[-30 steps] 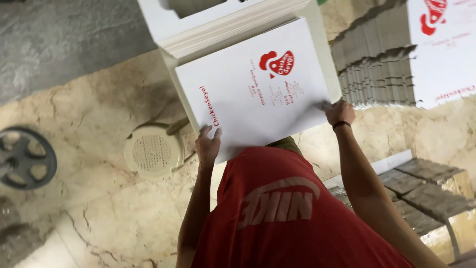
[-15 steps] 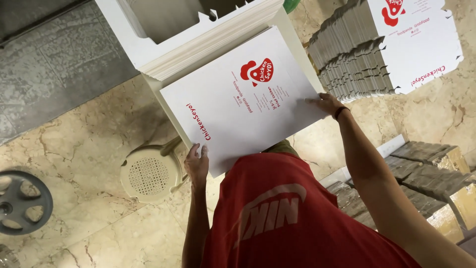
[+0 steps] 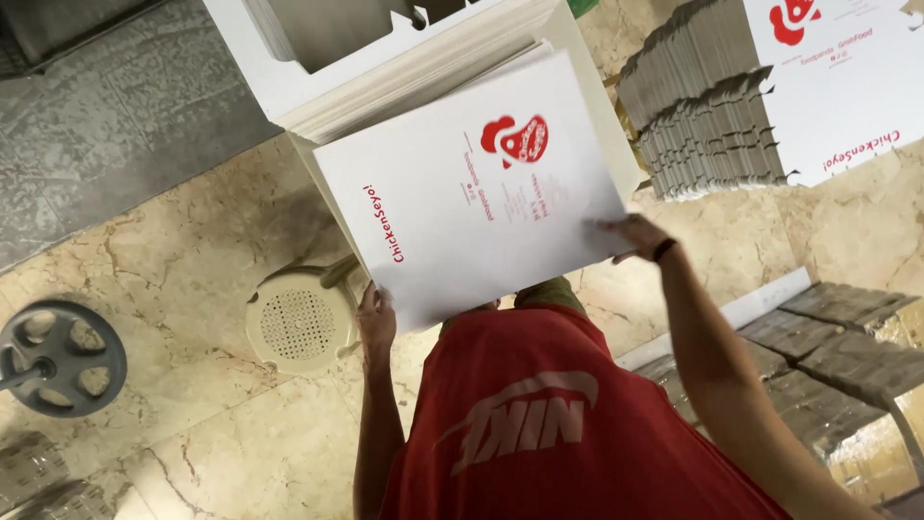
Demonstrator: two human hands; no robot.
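I hold a flat white cardboard sheet (image 3: 452, 221) with red print in front of my red shirt. My left hand (image 3: 375, 316) grips its near left corner, close to the stool. My right hand (image 3: 637, 237) pinches its right edge, a dark band on the wrist. The sheet hangs tilted just above a tall stack of similar white sheets (image 3: 423, 72), whose top piece has cut-out notches.
A cream round perforated stool (image 3: 298, 325) stands on the marble floor by my left hand. A grey spoked wheel (image 3: 60, 358) lies at far left. At right are rows of stacked grey-edged flat cartons (image 3: 707, 111), another white printed sheet (image 3: 847, 82), and bundled cardboard (image 3: 847, 351).
Both hands keep their hold on the sheet. It has shifted slightly left and tilted more, and my right hand has slid lower along its right edge.
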